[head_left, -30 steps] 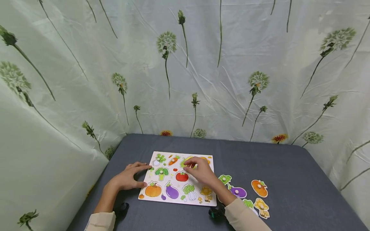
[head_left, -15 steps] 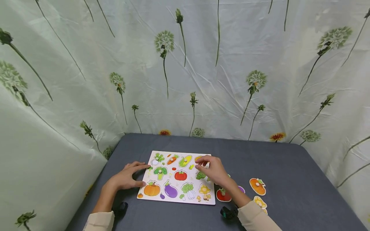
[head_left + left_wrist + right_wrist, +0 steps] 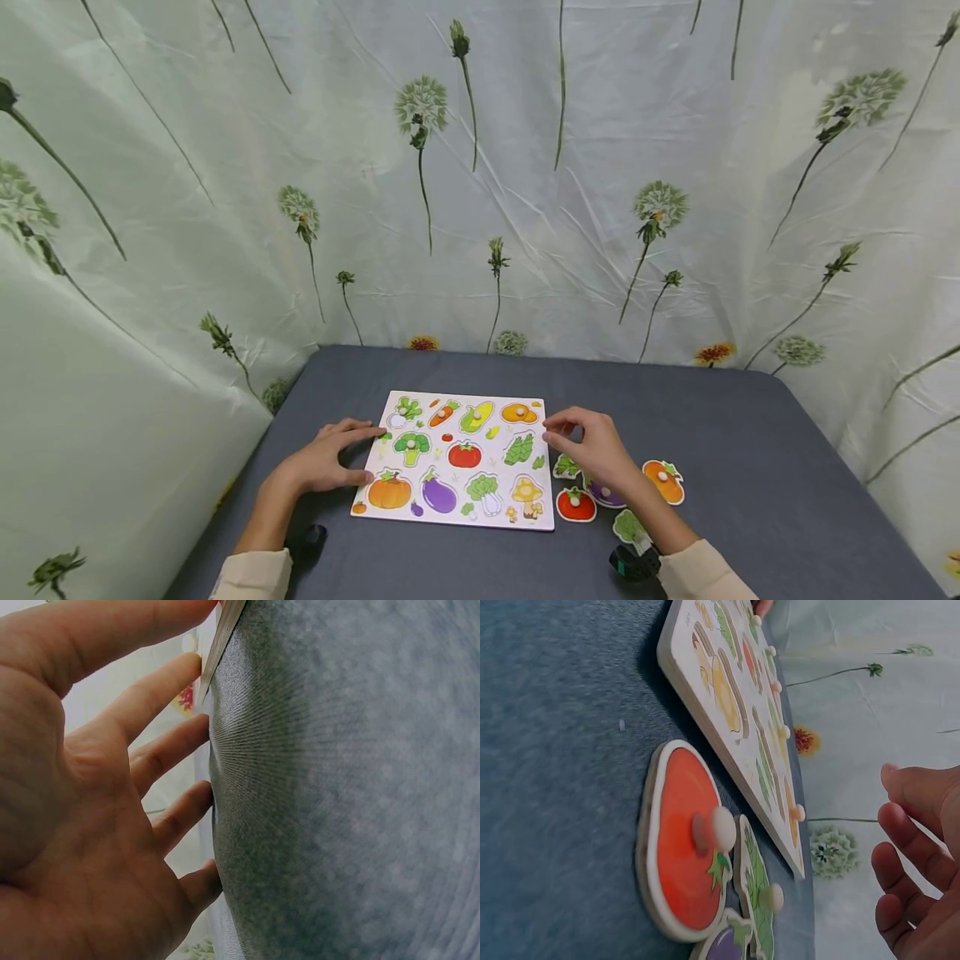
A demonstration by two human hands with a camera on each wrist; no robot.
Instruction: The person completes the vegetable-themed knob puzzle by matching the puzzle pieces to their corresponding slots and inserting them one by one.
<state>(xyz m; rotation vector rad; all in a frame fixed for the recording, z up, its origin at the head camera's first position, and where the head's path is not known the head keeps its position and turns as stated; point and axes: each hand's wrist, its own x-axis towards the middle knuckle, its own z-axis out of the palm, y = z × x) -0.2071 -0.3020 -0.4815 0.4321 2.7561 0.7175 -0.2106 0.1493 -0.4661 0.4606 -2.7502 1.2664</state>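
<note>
A white vegetable puzzle board lies on the dark table. My left hand rests at its left edge, thumb and fingers spread; the left wrist view shows those fingers apart. Knobbed pieces sit in the board: a carrot, a corn and a broccoli, among others. Just off the right edge hovers my right hand, fingers loosely bent and holding nothing. Near it lie a tomato piece, a green leafy piece and an eggplant piece, partly hidden.
Further right lie a pumpkin piece and a bok choy piece, the latter partly behind the right wrist's black strap device. A flower-printed curtain hangs behind the table and along its left side.
My right hand has moved right, from above the corn piece to beyond the board's right edge, uncovering the board's upper right. My left hand has stayed at the left edge.
</note>
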